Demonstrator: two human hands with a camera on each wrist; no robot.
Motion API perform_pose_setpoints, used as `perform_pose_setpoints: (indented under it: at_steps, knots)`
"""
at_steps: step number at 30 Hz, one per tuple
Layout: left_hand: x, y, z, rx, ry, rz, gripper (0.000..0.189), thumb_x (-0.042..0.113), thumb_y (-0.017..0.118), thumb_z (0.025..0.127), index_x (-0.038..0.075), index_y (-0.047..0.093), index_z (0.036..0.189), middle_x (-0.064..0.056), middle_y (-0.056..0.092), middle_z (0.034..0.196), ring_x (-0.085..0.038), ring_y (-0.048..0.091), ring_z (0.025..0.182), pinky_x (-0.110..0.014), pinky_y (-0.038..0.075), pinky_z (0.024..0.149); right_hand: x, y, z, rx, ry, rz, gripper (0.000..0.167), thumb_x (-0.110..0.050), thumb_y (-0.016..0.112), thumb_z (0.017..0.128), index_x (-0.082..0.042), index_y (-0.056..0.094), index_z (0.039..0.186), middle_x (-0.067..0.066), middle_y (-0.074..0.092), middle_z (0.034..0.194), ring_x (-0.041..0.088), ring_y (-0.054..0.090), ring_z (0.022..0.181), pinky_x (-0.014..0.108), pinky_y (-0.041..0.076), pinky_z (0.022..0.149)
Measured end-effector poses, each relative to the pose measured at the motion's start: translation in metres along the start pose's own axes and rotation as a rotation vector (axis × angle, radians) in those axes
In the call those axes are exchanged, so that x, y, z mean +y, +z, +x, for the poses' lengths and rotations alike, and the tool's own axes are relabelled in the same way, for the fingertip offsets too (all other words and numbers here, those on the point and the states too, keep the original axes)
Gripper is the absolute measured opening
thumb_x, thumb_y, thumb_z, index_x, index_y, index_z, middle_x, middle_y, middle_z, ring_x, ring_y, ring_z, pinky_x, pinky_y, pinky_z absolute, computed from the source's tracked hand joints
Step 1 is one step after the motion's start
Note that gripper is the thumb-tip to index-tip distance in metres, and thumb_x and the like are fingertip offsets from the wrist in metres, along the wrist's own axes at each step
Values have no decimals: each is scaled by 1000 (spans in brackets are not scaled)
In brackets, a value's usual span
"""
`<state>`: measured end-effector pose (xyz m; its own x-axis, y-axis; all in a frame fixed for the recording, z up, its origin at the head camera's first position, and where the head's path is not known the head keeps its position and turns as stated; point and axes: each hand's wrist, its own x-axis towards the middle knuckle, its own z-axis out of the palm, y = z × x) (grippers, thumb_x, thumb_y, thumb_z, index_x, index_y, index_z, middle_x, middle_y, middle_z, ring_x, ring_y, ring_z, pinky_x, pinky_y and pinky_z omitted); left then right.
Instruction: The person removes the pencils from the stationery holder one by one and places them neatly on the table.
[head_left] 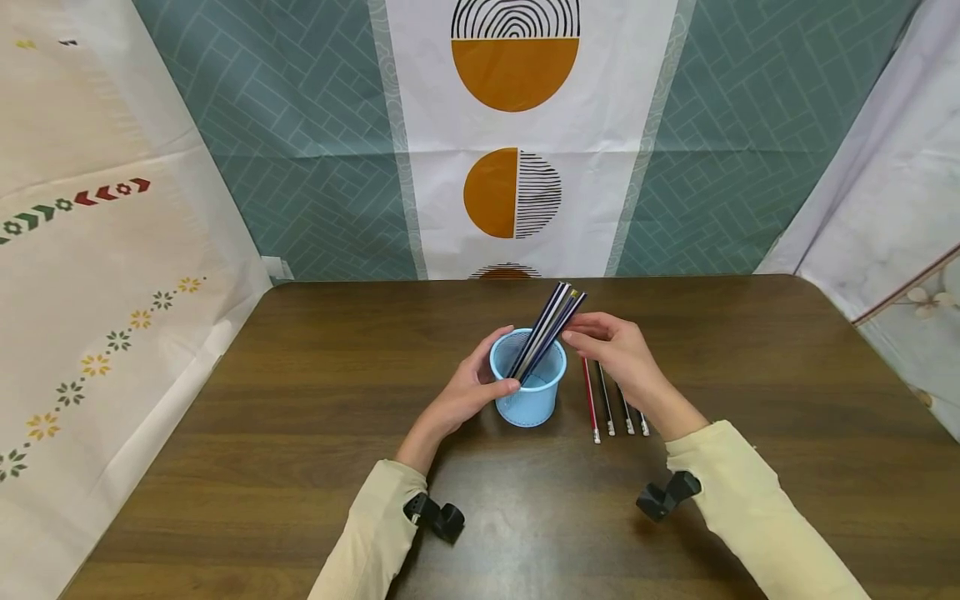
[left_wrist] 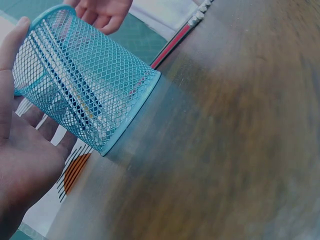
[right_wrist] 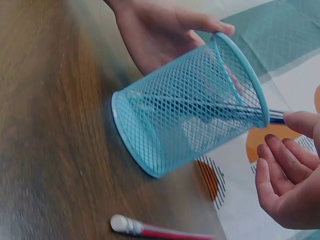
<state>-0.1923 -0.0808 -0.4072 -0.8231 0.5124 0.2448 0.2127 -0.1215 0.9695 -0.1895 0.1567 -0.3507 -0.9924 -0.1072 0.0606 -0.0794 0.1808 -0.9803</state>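
A light blue mesh pencil cup stands on the table, also seen side-on as the mesh cup in the right wrist view. My left hand holds it from the left, thumb at the near rim and fingers round the far side. Several dark blue striped pencils lean in the cup, tops tilted right. Beside them is my right hand, its thumb close to the pencils and the other fingers loosely bent; contact is hard to tell.
Right of the cup, a red pencil and several dark pencils lie in a row, eraser ends towards me, partly under the right hand. The brown wooden table ends at a patterned cloth behind it.
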Motion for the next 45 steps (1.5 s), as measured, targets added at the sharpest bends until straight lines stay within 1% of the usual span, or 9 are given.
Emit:
perform_pose_setpoints:
  at_steps: [3, 8, 15, 20, 23, 32, 35, 40, 45]
  knots:
    - [0, 0, 0, -3, 1, 0, 86, 27, 76, 86, 1, 25, 150, -21, 38, 143, -33, 39, 129, -48, 32, 105, 0, 5, 1, 24, 18, 8, 39, -12, 69, 90, 9, 58, 121, 13, 66, 107, 9, 61, 90, 25, 51, 78]
    - [0, 1, 1, -6, -6, 12, 84, 25, 75, 87, 2, 25, 151, -20, 37, 143, -33, 38, 129, -48, 32, 106, 1, 10, 1, 60, 20, 4, 39, -11, 71, 88, 10, 59, 118, 14, 66, 103, 11, 61, 86, 24, 52, 76]
    - [-1, 1, 1, -5, -18, 21, 82, 22, 73, 88, 2, 25, 151, -20, 36, 144, -33, 37, 130, -48, 30, 107, 2, 14, 1, 97, 14, -72, 35, -16, 74, 87, 6, 63, 112, 14, 67, 101, 14, 61, 87, 23, 50, 74]
    - [-2, 0, 0, -5, -12, 14, 83, 27, 73, 88, 1, 25, 150, -20, 37, 143, -33, 37, 130, -48, 30, 107, 2, 15, 1, 116, 0, -102, 31, -18, 74, 86, 5, 65, 105, 12, 68, 95, 16, 59, 86, 25, 47, 70]
    - [-2, 0, 0, -3, -8, 17, 84, 29, 74, 87, 2, 25, 150, -20, 37, 144, -33, 37, 130, -48, 30, 107, 2, 15, 0, 120, 0, -108, 29, -17, 74, 86, 5, 64, 104, 11, 67, 94, 17, 59, 85, 26, 47, 71]
    - [-2, 0, 1, -4, 3, 7, 83, 29, 74, 87, 4, 27, 150, -21, 37, 144, -34, 37, 130, -49, 30, 107, -3, 12, -1, 128, -16, -85, 27, -15, 73, 87, 6, 64, 102, 8, 64, 91, 18, 55, 84, 24, 45, 69]
    - [-2, 0, 2, -5, 7, 3, 84, 29, 75, 86, 3, 27, 150, -22, 38, 143, -35, 38, 129, -49, 30, 107, -5, 9, -2, 131, -24, -80, 28, -15, 73, 87, 7, 64, 102, 7, 64, 90, 16, 56, 84, 23, 47, 70]
    - [-2, -1, 2, -2, 7, 17, 91, 35, 76, 84, 1, 24, 150, -21, 39, 142, -32, 40, 128, -46, 33, 105, -8, 5, -4, 130, -53, -51, 29, -13, 72, 87, 9, 62, 102, 7, 64, 90, 13, 58, 81, 26, 51, 73]
    - [-3, -1, 1, 6, -1, 38, 90, 37, 77, 83, 4, 26, 151, -19, 39, 141, -31, 40, 127, -43, 34, 104, -13, -1, -7, 131, -88, -3, 27, -9, 72, 87, 11, 61, 101, 1, 64, 85, 11, 61, 76, 25, 53, 72]
